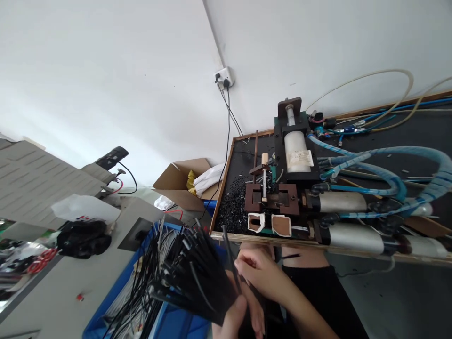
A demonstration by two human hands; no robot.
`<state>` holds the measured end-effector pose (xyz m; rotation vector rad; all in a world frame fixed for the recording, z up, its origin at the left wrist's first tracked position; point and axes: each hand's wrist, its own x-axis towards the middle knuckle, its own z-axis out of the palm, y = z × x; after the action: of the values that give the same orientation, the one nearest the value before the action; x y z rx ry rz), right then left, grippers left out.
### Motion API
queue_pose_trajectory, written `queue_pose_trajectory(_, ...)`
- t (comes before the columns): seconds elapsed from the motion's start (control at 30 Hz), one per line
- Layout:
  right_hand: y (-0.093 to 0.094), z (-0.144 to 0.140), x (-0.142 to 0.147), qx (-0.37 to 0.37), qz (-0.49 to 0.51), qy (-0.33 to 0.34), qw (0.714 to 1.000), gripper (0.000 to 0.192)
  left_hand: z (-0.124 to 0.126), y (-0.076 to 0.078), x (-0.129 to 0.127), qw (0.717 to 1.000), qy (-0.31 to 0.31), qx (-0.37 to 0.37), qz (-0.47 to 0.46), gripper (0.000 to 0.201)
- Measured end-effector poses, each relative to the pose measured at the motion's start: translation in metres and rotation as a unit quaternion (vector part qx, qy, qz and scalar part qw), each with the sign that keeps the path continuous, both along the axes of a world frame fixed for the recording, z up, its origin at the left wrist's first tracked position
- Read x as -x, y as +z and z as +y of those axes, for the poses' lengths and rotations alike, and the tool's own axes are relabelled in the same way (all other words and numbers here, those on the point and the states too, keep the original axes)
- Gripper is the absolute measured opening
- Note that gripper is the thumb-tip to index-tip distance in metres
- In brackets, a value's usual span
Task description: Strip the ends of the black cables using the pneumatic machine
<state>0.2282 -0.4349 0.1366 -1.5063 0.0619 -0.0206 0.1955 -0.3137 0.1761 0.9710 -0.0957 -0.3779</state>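
Note:
My left hand (243,318) grips a thick bundle of black cables (183,278) that fans out to the left over a blue bin (176,325). My right hand (259,268) pinches a single black cable (229,252) at the bundle's top, its end pointing up toward the table's front edge. Both hands are low in the head view, just below a small pneumatic machine (282,188) on a black-topped table (406,146).
Blue air hoses (388,162) and metal cylinders (339,202) lie right of the machine. Black scraps (235,202) pile at its left. A cardboard box (183,181) sits on the floor. A grey bench (70,278) holds a black bag (83,238). A wall socket (224,77) has cords hanging.

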Motion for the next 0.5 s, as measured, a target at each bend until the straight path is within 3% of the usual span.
queue_pose_trajectory(0.17,-0.011,0.002,-0.007,0.075,0.006,-0.005,0.997,0.024,-0.002,-0.004,0.001,0.999,-0.019,-0.039,0.026,0.032)
queue_pose_trajectory(0.33,-0.005,0.003,-0.004,0.073,-0.064,-0.06,0.993,0.016,0.003,-0.002,-0.006,0.996,-0.034,-0.079,0.024,0.041)
queue_pose_trajectory(0.4,-0.001,0.003,0.0,0.05,-0.107,-0.08,0.99,0.015,0.003,-0.002,-0.008,0.996,-0.035,-0.083,0.026,0.04)
queue_pose_trajectory(0.5,0.002,0.0,0.007,-0.07,-0.198,-0.106,0.972,0.024,0.002,-0.002,-0.01,0.995,-0.042,-0.09,0.018,0.046)
